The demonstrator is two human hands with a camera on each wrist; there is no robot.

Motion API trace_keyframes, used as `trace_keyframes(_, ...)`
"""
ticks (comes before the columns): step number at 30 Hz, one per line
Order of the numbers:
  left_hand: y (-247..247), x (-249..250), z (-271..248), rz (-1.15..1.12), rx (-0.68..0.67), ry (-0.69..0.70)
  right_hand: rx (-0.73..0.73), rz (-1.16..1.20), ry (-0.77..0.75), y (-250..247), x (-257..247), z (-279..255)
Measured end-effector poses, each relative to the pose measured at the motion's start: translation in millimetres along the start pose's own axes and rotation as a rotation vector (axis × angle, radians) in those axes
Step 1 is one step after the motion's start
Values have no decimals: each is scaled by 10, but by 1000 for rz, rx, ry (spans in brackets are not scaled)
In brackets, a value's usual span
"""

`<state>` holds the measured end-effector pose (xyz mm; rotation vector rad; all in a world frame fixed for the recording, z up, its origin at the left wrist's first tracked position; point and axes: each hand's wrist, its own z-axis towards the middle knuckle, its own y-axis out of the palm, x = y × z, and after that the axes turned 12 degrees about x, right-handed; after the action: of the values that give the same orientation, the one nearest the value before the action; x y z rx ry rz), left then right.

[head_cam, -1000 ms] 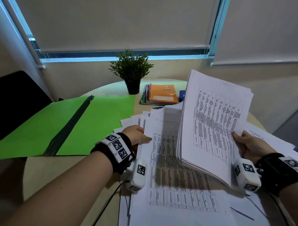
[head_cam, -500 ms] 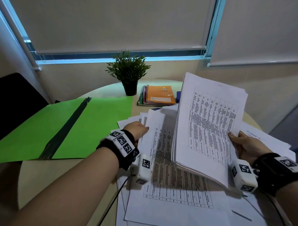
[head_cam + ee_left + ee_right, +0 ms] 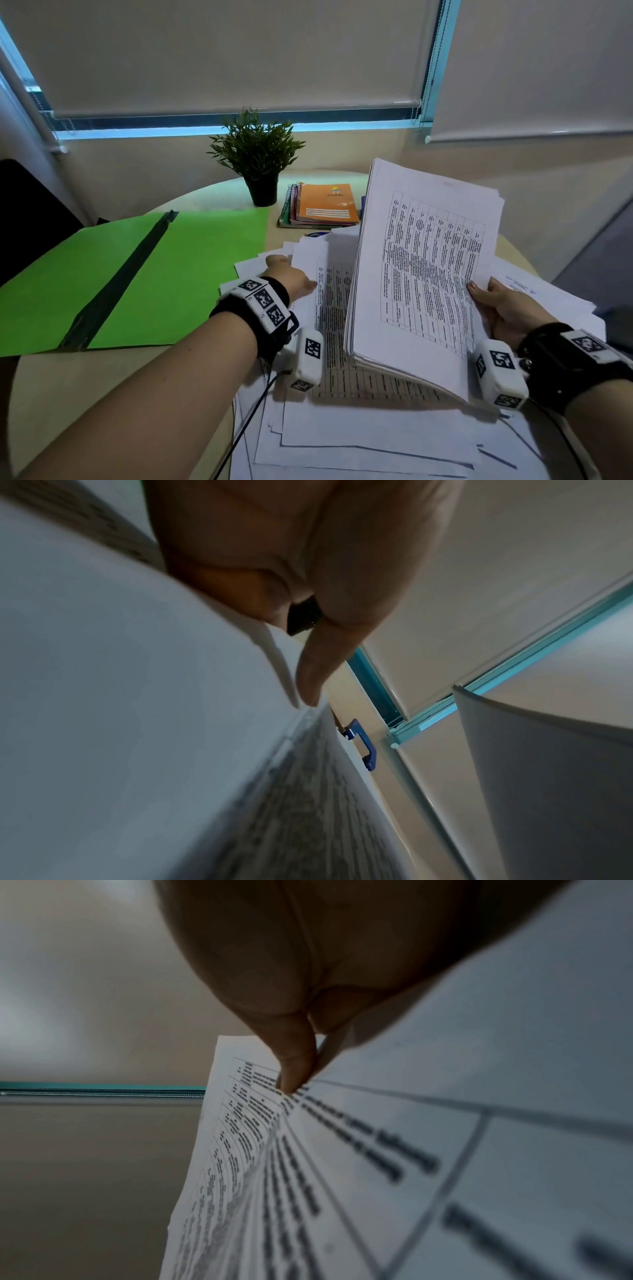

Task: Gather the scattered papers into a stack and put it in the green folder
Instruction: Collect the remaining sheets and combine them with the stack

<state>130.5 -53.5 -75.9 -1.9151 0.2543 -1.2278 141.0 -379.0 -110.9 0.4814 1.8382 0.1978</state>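
The green folder lies open on the left half of the round table. My right hand holds a thick stack of printed papers by its right edge and tilts it up on end, thumb on the top sheet. Loose sheets are spread beneath and around the stack. At their left edge, my left hand pinches a raised sheet, with the thumb on its edge and the fingers hidden behind the paper.
A potted plant and a pile of spiral notebooks stand at the back of the table. A small blue object lies by the papers' far end. A black chair is at the left.
My left hand's fingers have slipped under the left edge of a loose sheet, and that edge has lifted. The right hand keeps the stack tilted up in about the same place.
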Motion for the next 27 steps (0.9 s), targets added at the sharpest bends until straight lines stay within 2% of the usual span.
trace_keyframes(5,-11,-148,-121,115,-110,173,18,-32,-12,38,-17,-27)
trace_keyframes(7,-36,-233,-171,106,-97,228,17,-58,14,52,-28,-36)
trace_keyframes(11,-261,-420,-100,-121,94,184,10,-96,18,101,-65,-102)
trace_keyframes(15,-783,-566,43,-288,296,88,-43,-131,44,139,-90,-130)
trace_keyframes(18,-1169,-661,164,-393,399,138,-33,-174,53,196,-119,-198)
trace_keyframes(22,-1689,-458,-126,-454,589,229,0,-217,13,240,-132,-244)
trace_keyframes(25,-1887,-293,-276,-487,579,272,34,-218,15,264,-135,-241)
trace_keyframes(27,-1880,-206,-322,-511,498,314,18,-224,-13,302,-141,-250)
